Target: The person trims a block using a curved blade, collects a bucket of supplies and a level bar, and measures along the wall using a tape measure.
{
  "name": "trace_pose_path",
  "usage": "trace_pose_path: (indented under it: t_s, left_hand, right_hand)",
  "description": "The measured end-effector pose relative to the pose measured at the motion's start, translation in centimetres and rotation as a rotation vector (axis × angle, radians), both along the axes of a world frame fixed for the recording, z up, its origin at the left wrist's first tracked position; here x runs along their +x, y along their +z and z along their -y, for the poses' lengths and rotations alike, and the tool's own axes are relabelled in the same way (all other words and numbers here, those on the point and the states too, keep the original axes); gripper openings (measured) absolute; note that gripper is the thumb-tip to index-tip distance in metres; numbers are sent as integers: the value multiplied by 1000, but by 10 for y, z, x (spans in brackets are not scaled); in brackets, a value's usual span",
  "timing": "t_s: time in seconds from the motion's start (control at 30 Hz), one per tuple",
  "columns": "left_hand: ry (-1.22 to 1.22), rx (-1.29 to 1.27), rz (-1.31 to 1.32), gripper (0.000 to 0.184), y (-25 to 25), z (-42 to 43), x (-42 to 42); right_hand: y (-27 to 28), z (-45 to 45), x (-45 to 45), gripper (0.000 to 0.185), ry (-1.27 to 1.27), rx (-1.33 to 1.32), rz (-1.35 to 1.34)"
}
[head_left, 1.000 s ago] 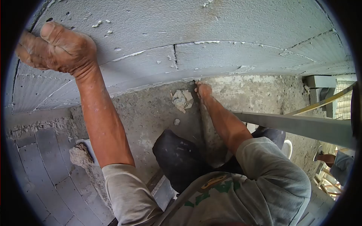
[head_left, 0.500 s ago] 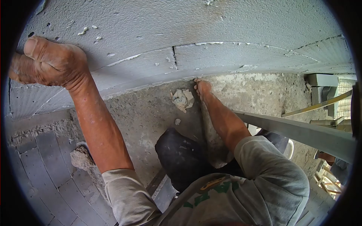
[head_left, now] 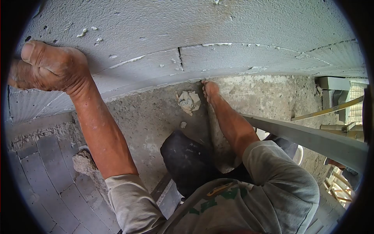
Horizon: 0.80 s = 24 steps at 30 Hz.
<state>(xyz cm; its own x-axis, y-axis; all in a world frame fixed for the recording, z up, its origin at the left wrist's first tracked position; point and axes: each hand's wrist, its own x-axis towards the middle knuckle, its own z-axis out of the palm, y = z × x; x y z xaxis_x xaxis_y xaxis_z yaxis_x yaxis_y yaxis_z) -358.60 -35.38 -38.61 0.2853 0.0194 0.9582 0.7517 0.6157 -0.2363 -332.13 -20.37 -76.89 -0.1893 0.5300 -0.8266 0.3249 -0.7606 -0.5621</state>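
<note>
Against or close to the wall, at the left, the left hand has its fingers curled together, thumb alongside; whether this grip pinches anything cannot be told. Low at the wall's foot, the right hand is likewise curled, contents hidden. Such wide placing probably steadies the person's lean. Directly ahead, the wall's long axis runs left to right, its face toward the person. Rubble lies on the floor near the right hand; a bar slants rightward beyond the forearm, clear of both hands.
</note>
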Motion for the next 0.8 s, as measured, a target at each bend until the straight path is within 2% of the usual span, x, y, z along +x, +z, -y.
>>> trace_pose_path:
  t_s: [0.23, 0.33, 0.43, 0.6, 0.63, 0.8]
  left_hand:
    - [-88, -20, 94, 39, -1, -6, 18]
    - [-58, -47, 178, 40, -11, 6, 0]
    - [25, -21, 140, 41, -7, 11, -10]
    - [-134, -23, 345, 40, -18, 1, 11]
    - [-118, -27, 335, 40, -17, 2, 12]
    - [-32, 177, -180, 37, 8, -16, -5]
  right_hand:
    - [-7, -4, 2, 19, 15, -4, -36]
    - [-11, -6, 1, 19, 11, -12, -51]
    - [-14, -7, 0, 19, 4, -20, -51]
    - [-8, -8, 0, 20, 21, -20, -21]
    - [-5, -7, -1, 20, 14, -23, -14]
    - [-4, -6, -1, 19, 13, -33, -14]
